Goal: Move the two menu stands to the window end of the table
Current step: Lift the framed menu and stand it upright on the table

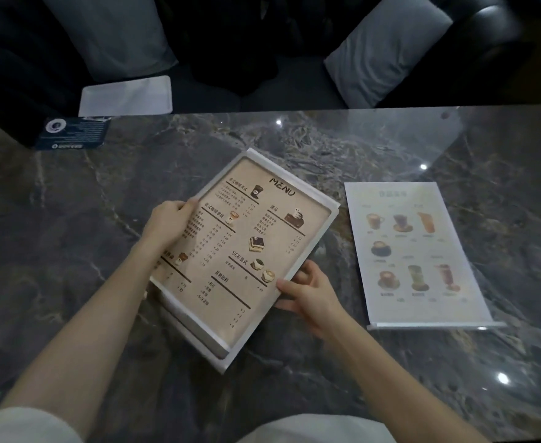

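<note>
Head view: the left hand [170, 223] and right hand [310, 290] hold the brown menu stand [246, 251] by its side edges, fingers [289, 286] curled on it, tilted above the table [71, 235]. It could slip and bang down. Its long side points up-right. The white menu stand [417, 251] lies flat just beside it, long side pointing away.

A dark grey marble counter [294, 394] with pale veins fills most of the view, its glossy top catching small bright spots of light. Beyond its far edge stands a black leather sofa [486, 30] with two grey cushions [387, 49], dim in the low room light.
</note>
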Action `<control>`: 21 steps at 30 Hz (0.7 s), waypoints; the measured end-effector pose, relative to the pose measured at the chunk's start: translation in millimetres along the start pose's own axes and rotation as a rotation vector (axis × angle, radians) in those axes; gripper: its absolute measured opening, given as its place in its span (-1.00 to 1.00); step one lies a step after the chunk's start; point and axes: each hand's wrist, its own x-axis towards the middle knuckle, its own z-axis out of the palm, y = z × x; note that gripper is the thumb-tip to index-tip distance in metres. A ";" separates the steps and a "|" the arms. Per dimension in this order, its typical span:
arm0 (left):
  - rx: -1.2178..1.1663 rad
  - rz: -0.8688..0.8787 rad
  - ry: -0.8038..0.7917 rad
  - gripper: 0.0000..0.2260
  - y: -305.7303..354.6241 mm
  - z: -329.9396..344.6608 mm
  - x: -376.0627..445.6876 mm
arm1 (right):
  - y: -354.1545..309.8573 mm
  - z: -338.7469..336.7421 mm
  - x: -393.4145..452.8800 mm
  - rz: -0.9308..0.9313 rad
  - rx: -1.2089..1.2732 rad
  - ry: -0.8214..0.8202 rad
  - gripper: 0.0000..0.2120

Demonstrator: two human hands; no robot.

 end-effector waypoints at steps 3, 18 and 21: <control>-0.073 0.047 0.044 -0.44 7.7 -8.3 -4.8 | -13.9 1.7 -4.7 -0.072 -0.072 -0.012 -0.64; -0.542 0.122 0.180 -0.57 51.9 2.2 -21.4 | -83.1 -23.2 -21.7 -0.374 -0.382 -0.015 -0.61; -0.602 0.130 0.164 -0.56 58.8 10.3 -25.9 | -85.9 -28.3 -24.7 -0.442 -0.447 0.027 -0.62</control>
